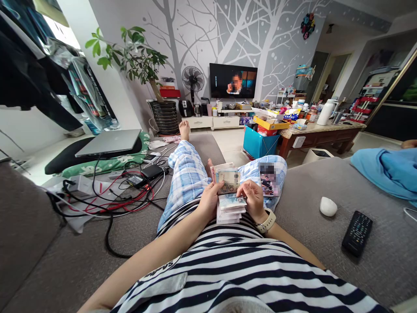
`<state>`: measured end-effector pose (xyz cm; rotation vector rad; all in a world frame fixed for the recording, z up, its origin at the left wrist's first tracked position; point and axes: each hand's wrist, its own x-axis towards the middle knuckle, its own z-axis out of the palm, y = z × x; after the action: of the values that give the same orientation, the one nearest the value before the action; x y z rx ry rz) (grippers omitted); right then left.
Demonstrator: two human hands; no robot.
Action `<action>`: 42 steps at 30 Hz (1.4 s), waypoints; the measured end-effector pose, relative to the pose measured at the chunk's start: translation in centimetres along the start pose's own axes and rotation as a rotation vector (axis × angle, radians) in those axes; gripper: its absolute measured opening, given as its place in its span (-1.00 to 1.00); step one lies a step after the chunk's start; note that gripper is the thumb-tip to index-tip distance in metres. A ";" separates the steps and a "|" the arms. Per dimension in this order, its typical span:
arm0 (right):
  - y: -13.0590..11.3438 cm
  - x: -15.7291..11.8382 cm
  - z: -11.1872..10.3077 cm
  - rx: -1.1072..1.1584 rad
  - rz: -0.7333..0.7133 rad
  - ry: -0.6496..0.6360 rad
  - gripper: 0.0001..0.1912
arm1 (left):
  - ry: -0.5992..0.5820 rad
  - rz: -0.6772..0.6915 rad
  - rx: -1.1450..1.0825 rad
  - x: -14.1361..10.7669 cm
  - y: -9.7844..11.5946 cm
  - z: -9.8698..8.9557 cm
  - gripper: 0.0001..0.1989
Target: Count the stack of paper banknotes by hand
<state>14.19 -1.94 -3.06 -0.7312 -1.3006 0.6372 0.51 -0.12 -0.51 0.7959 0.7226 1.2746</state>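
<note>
I've got left hand point(211, 200) pinching banknotes point(229, 178), right hand point(254, 199) curled at their edge; can't tell its grip from here

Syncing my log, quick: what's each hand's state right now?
Left hand: closed, holding banknotes.
Right hand: curled at the banknotes; whether its grip is closed on any cannot be told.

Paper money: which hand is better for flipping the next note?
Probably the right hand: its curled fingers are by the right side of the pink and greyish paper banknotes, while the left hand grips their left side.
</note>
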 end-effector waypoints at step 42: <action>0.3 0.1 -0.1 -0.008 0.040 0.079 -0.71 | 0.042 0.001 -0.007 0.2 -0.3 -0.4 -0.72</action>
<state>14.26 -1.66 -3.25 -0.7834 -1.2193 0.6296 0.33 0.10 -0.96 0.7651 0.7512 1.2974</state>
